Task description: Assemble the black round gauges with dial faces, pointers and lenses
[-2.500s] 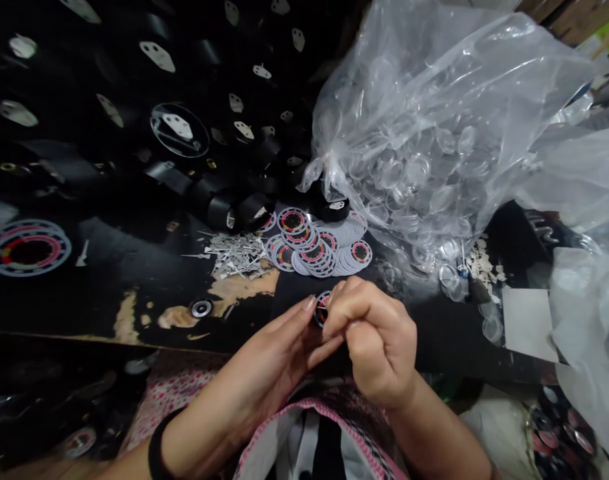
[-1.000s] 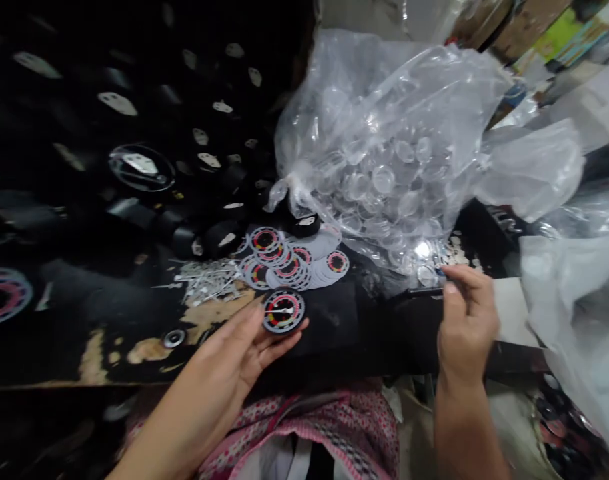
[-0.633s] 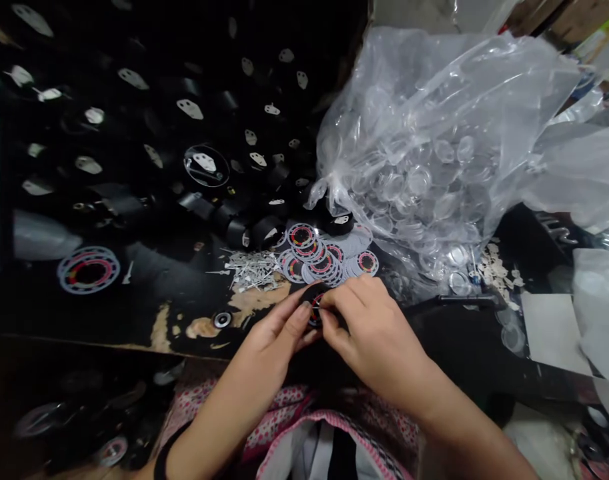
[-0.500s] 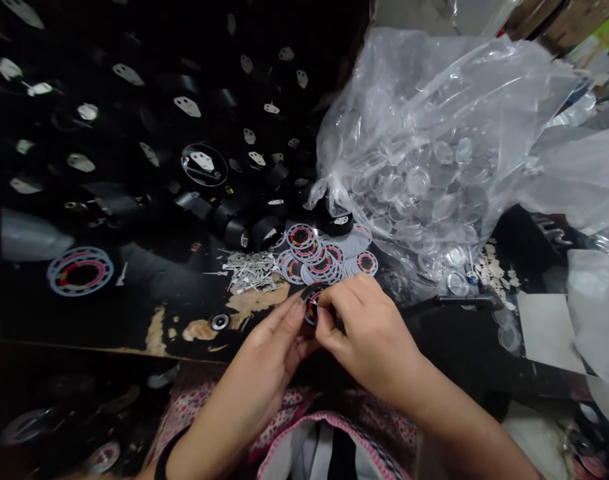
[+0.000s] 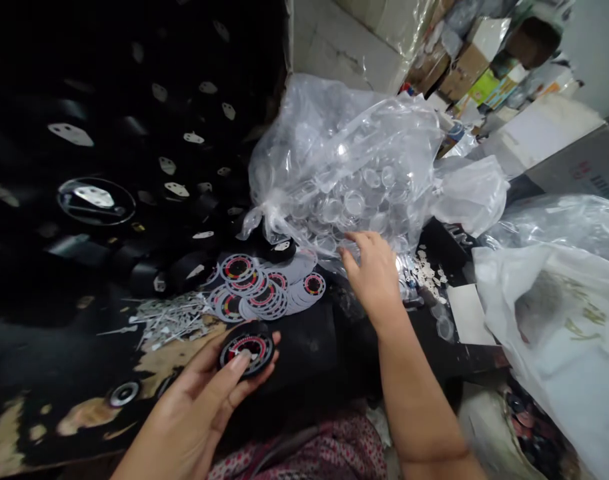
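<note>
Running across the foreground, the black surface (image 5: 304,393) carries the parts and their containers. The largest container is a clear plastic bag (image 5: 304,127), bunched into a knot at its lower left corner and holding a loose heap of transparent round covers (image 5: 354,203). At the right edge lies a white plastic bag (image 5: 549,380) with faint yellowish print; its contents cannot be identified. Behind it is a grey carton (image 5: 579,157). At the lower right, a pale sack (image 5: 477,413) contains dark round parts (image 5: 524,413), too dim to identify individually. The left hand (image 5: 229,380) grasps a black round gauge (image 5: 251,340) above the near part of the surface, dial upward and slightly tilted, with the thumb across the dial. The right hand (image 5: 371,270) is released, thumb and fingers apart, at the lower front of the clear bag; contact with the bag cannot be determined. Between and beyond the hands, printed dial discs (image 5: 264,300) lie in an overlapping pile. Left of this pile, thin white pointers (image 5: 174,317) are heaped loosely. Beyond the right forearm, small white flat pieces (image 5: 429,277) lie scattered beside a white card (image 5: 469,313).
</note>
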Demonstrator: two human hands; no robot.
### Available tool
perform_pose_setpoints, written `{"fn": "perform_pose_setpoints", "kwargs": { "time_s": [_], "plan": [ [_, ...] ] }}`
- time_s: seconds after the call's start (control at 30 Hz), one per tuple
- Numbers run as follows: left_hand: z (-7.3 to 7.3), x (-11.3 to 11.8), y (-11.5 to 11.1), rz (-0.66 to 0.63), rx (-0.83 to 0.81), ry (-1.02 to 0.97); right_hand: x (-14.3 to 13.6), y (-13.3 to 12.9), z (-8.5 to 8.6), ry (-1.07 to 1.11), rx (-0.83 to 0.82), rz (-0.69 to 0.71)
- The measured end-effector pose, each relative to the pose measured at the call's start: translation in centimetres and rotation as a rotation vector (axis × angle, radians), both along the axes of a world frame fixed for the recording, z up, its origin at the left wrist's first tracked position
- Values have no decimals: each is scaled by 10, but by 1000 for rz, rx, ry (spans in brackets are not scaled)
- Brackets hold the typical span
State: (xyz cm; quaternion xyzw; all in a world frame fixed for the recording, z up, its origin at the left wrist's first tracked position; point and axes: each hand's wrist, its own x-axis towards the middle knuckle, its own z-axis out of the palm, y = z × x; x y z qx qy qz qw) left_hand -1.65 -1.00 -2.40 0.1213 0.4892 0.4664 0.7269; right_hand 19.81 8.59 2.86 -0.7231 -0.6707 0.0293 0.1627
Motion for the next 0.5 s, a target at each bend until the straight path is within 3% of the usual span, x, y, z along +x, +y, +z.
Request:
{"fn": "perform_pose_setpoints", "kwargs": {
  "time_s": [0.07, 0.13, 0.5],
  "plan": [
    [-1, 0, -1, -32, -16, -23, 11, 16, -4, -174, -51, -81],
    [0, 1, -1, -32, -49, -44, 15, 23, -7, -195, -75, -45],
    [18, 2, 7, 30, -154, -336, 17, 10, -25, 143, 189, 165]
  ]
}}
